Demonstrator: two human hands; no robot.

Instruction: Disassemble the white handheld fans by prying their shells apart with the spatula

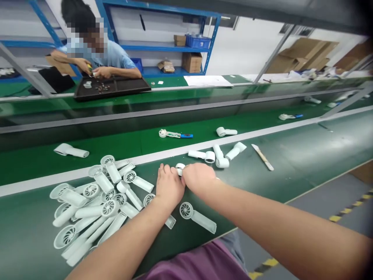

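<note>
My left hand point(168, 186) and my right hand point(198, 177) meet on the green bench, both closed around one white plastic fan housing point(180, 168), of which only the round head shows between them. A pile of several white fan housings point(93, 202) lies to the left of my left hand. One single housing point(198, 217) rests just in front of my forearms. Three assembled white fan bodies point(218, 155) lie just beyond my right hand.
A wooden-handled blade tool point(262, 157) lies to the right. On the green conveyor belt point(116, 144) sit a loose housing point(71, 150), a blue-tipped unit point(175, 135) and another fan point(226, 132). Across the line, a person point(96, 54) works over a black tray point(110, 88).
</note>
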